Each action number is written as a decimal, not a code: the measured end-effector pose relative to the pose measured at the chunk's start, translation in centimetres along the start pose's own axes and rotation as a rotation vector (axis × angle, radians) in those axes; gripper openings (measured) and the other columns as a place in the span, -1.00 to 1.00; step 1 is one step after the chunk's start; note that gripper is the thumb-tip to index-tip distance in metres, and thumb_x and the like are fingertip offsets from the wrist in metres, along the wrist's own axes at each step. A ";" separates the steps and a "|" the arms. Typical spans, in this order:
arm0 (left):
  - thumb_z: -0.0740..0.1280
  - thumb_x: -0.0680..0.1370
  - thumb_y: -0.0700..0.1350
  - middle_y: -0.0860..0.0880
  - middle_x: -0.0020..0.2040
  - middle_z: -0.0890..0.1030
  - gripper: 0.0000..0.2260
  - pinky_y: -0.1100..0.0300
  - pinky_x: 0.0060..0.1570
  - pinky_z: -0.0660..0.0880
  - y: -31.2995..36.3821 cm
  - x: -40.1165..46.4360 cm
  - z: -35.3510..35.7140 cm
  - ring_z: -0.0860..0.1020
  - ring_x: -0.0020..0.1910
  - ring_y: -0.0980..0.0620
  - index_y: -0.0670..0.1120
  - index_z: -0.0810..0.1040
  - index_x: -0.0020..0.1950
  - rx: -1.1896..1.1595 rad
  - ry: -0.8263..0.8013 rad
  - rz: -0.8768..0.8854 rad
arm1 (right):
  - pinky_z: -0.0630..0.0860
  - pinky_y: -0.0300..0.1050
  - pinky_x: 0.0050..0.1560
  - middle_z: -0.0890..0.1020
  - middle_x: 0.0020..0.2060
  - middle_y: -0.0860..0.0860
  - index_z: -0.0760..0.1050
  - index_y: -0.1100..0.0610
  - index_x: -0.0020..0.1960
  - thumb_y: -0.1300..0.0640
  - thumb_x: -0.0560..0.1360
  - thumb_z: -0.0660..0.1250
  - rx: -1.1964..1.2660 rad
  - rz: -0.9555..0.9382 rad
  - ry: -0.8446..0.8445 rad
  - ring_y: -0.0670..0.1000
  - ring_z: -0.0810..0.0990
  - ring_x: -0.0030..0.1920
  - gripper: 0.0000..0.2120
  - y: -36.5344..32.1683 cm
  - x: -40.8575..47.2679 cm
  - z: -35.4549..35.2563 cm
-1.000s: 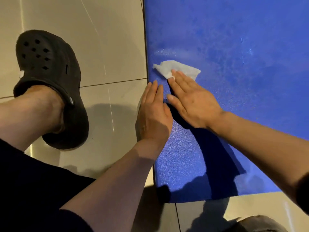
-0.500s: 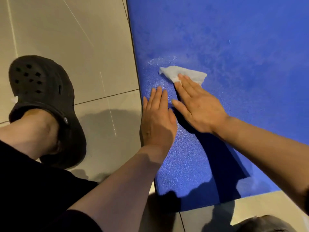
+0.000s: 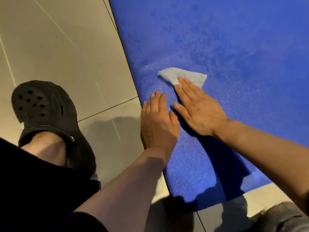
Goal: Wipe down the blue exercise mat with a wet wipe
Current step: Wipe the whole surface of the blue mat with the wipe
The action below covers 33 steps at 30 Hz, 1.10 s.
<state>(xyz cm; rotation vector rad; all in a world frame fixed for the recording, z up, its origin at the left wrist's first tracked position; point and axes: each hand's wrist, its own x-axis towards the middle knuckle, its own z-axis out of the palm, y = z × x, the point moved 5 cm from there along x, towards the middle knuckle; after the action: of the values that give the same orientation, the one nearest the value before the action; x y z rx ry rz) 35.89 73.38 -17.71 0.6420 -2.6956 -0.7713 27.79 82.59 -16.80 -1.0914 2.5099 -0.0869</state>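
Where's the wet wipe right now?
In the head view, the wet wipe lies flat on the blue exercise mat near its left edge, pressed under the right hand's fingertips, just ahead of the left hand.

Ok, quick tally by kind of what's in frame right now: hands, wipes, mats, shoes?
Hands: 2, the left hand flat on the mat, the right hand pressing the wipe
Wet wipe: 1
Blue mat: 1
Black clog: 1
Total: 5
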 end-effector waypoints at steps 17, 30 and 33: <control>0.30 0.38 -0.24 -0.23 0.32 0.52 -0.48 -0.14 0.38 0.29 -0.6 -0.3 0.0 0.46 0.34 -0.23 -0.30 0.46 0.35 -0.017 -0.012 0.060 | -0.08 -0.01 0.52 -0.07 0.58 0.03 -0.07 0.11 0.59 -0.20 0.65 -0.12 0.123 0.321 0.072 0.07 -0.07 0.56 -0.38 -2.0 3.1 -0.8; 0.12 0.48 -0.08 -0.28 0.40 0.42 -0.48 -0.12 0.42 0.17 -1.0 -0.5 0.4 0.37 0.41 -0.27 -0.31 0.44 0.37 0.018 -0.017 0.131 | -0.25 -0.10 0.52 -0.14 0.57 0.14 -0.11 0.26 0.57 -0.16 0.66 -0.10 0.192 0.284 0.062 0.06 -0.21 0.56 -0.34 1.3 3.9 -0.8; 0.11 0.47 -0.10 -0.27 0.42 0.40 -0.48 -0.16 0.44 0.11 -0.4 -0.8 0.6 0.33 0.44 -0.25 -0.31 0.43 0.38 0.024 -0.030 0.103 | -0.24 -0.13 0.51 -0.15 0.57 0.12 -0.12 0.24 0.57 -0.15 0.66 -0.10 0.183 0.233 0.021 0.04 -0.20 0.56 -0.35 2.3 3.9 -1.4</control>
<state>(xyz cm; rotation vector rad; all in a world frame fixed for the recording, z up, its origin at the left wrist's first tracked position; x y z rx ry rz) 36.55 73.72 -18.49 0.4956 -2.7443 -0.7289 23.23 81.25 -17.30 -0.7262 2.5694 -0.2572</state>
